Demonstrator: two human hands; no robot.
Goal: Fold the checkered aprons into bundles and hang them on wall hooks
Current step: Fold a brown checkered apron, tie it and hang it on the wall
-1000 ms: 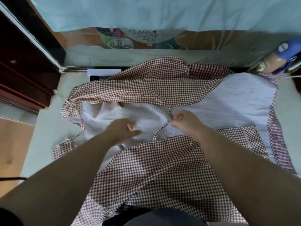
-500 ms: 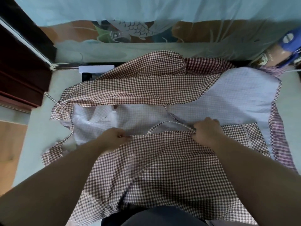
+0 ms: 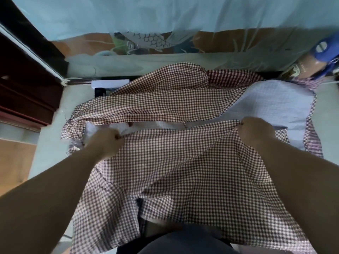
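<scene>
Folding checkered apron [image 3: 176, 173], spread across centre of frame on pale surface [image 3: 47, 143].
Pinching near flap's upper hem with left hand [image 3: 108, 143] and right hand [image 3: 256, 133], fingers curled tight on cloth. Risk of skewed fold from uneven pull, of slipped hem from thin pinch, of far flap dragging into bottle [image 3: 322, 52] at upper right.

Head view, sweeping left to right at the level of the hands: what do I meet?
Dark wooden furniture → left hand, grip on the checkered apron → right hand, grip on the same edge → blue-capped bottle.
</scene>
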